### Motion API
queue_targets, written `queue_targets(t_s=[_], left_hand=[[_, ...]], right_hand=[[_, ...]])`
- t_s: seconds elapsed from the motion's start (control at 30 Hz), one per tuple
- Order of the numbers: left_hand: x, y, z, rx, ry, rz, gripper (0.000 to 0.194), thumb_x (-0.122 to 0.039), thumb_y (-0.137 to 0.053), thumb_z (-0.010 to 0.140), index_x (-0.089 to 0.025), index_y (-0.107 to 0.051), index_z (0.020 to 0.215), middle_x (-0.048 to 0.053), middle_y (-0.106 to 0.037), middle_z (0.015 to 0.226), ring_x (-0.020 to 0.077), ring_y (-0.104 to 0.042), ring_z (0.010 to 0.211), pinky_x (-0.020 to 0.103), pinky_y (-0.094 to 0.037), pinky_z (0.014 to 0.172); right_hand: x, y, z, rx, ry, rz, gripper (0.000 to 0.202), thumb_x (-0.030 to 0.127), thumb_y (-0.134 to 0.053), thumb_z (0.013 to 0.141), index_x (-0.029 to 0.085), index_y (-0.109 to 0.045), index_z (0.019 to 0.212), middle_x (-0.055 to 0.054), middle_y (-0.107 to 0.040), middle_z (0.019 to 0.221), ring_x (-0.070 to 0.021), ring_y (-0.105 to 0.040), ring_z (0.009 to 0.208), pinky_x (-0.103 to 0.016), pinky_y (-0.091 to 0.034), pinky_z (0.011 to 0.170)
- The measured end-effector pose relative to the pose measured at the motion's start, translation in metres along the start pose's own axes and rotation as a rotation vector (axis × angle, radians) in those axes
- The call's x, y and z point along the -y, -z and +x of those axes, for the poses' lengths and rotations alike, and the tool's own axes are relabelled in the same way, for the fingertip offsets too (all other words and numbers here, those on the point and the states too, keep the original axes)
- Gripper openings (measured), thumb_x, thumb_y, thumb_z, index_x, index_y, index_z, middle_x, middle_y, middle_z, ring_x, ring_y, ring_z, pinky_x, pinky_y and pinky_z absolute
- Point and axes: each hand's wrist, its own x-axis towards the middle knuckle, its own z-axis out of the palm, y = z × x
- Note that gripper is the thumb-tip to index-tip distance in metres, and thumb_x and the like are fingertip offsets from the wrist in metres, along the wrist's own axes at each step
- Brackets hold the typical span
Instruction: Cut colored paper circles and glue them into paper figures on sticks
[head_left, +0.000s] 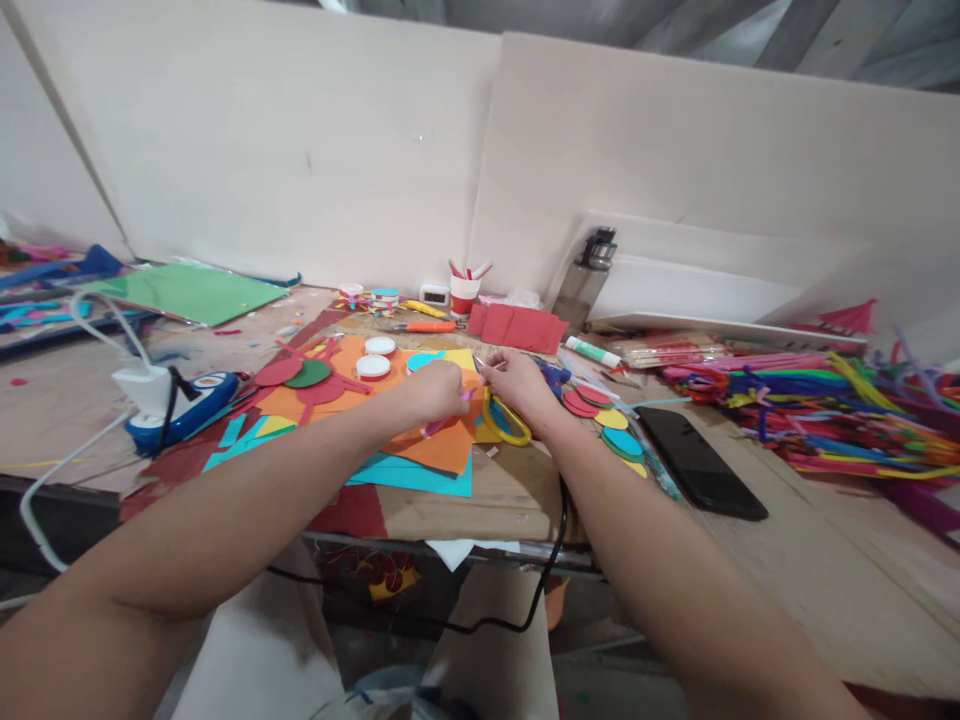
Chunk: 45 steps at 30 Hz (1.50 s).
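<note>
My left hand [439,392] is closed above the orange paper sheets [442,448], with a small purple piece [466,396] showing at its fingertips. Close by on the right, my right hand [517,382] is pinched shut, and what lies between its fingers is too small to name. Just below that hand are the yellow handles of scissors [511,430]; their blades are mostly hidden. Blue paper [420,476] sticks out from under the orange sheets. Two white-topped round pieces [379,347] stand behind my left forearm, beside red and green paper circles [307,374].
A black phone [701,460] lies right of stacked coloured paper discs [621,440]. Further right is a heap of pipe cleaners [832,410]. A bottle [589,280], a glue stick [592,351] and a red-banded cup [465,293] stand or lie behind. A blue power strip [184,412] sits left.
</note>
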Motion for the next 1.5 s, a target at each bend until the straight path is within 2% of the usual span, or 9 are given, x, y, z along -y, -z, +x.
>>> queue_targets(t_s=[0.1, 0.23, 0.43, 0.5, 0.73, 0.9, 1.07, 1.3, 1.5], left_hand=[[0.005, -0.001, 0.004, -0.042, -0.006, -0.039, 0.031, -0.035, -0.050, 0.078, -0.015, -0.068, 0.062, 0.008, -0.062, 0.058, 0.0167, -0.054, 0.059, 0.029, -0.030, 0.056], [0.011, -0.001, 0.008, -0.078, -0.004, -0.079, 0.028, -0.037, -0.053, 0.076, -0.015, -0.068, 0.065, 0.006, -0.065, 0.064, 0.0153, -0.053, 0.061, 0.027, -0.031, 0.057], [0.016, -0.002, 0.010, -0.083, -0.009, -0.141, 0.028, -0.039, -0.056, 0.075, -0.016, -0.066, 0.062, 0.004, -0.063, 0.061, 0.0139, -0.050, 0.060, 0.027, -0.029, 0.056], [0.016, -0.002, 0.011, -0.084, -0.005, -0.159, 0.027, -0.040, -0.057, 0.074, -0.017, -0.066, 0.063, 0.004, -0.063, 0.062, 0.0142, -0.050, 0.061, 0.027, -0.029, 0.056], [0.014, 0.002, 0.008, -0.096, 0.012, -0.227, 0.030, -0.041, -0.056, 0.077, -0.017, -0.064, 0.060, 0.003, -0.063, 0.062, 0.0141, -0.052, 0.061, 0.028, -0.028, 0.056], [0.010, 0.007, 0.004, -0.103, 0.060, -0.269, 0.031, -0.044, -0.057, 0.077, -0.017, -0.067, 0.064, 0.002, -0.061, 0.059, 0.0147, -0.052, 0.059, 0.028, -0.030, 0.056], [0.011, 0.006, 0.004, -0.132, 0.062, -0.317, 0.032, -0.045, -0.057, 0.078, -0.017, -0.068, 0.066, 0.001, -0.058, 0.056, 0.0127, -0.048, 0.054, 0.027, -0.029, 0.054], [0.006, 0.010, -0.001, -0.144, -0.009, -0.374, 0.028, -0.036, -0.053, 0.081, -0.017, -0.058, 0.060, -0.001, -0.053, 0.047, 0.0118, -0.044, 0.052, 0.026, -0.028, 0.053], [0.007, 0.007, 0.002, -0.232, -0.089, -0.383, 0.025, -0.028, -0.052, 0.080, -0.017, -0.056, 0.058, -0.003, -0.048, 0.045, 0.0101, -0.041, 0.050, 0.025, -0.027, 0.053]], right_hand=[[-0.004, -0.002, 0.002, 0.042, -0.019, 0.148, 0.009, 0.019, -0.056, 0.078, 0.016, -0.064, 0.079, -0.002, -0.069, 0.070, -0.0086, -0.052, 0.051, -0.020, -0.037, 0.051], [-0.003, -0.002, 0.001, 0.081, -0.034, 0.223, 0.010, 0.020, -0.054, 0.080, 0.016, -0.062, 0.075, -0.001, -0.068, 0.069, -0.0073, -0.050, 0.047, -0.019, -0.038, 0.046], [0.003, -0.001, -0.001, -0.001, -0.092, 0.329, 0.008, 0.018, -0.054, 0.081, 0.017, -0.059, 0.076, -0.001, -0.066, 0.067, -0.0071, -0.051, 0.048, -0.018, -0.040, 0.045], [0.004, -0.001, -0.001, 0.006, -0.090, 0.337, 0.008, 0.018, -0.054, 0.082, 0.017, -0.058, 0.075, 0.000, -0.065, 0.067, -0.0067, -0.050, 0.047, -0.018, -0.040, 0.045], [0.013, -0.001, -0.008, 0.101, -0.047, 0.373, 0.014, 0.016, -0.055, 0.082, 0.016, -0.058, 0.069, 0.000, -0.063, 0.063, -0.0073, -0.051, 0.048, -0.019, -0.040, 0.044], [0.020, 0.001, -0.013, 0.112, -0.108, 0.479, 0.017, 0.014, -0.055, 0.084, 0.017, -0.056, 0.068, 0.002, -0.059, 0.057, -0.0066, -0.049, 0.046, -0.018, -0.039, 0.043], [0.024, 0.007, -0.015, 0.106, -0.103, 0.589, 0.015, 0.014, -0.056, 0.086, 0.016, -0.056, 0.071, 0.003, -0.059, 0.057, -0.0054, -0.049, 0.045, -0.017, -0.040, 0.045], [0.023, 0.015, -0.014, 0.086, 0.009, 0.617, 0.010, 0.013, -0.062, 0.081, 0.015, -0.058, 0.072, 0.001, -0.063, 0.060, -0.0066, -0.054, 0.050, -0.018, -0.044, 0.049], [0.026, 0.016, -0.017, 0.042, 0.051, 0.657, 0.008, 0.016, -0.064, 0.077, 0.015, -0.058, 0.071, 0.002, -0.061, 0.057, -0.0065, -0.052, 0.047, -0.018, -0.043, 0.047]])
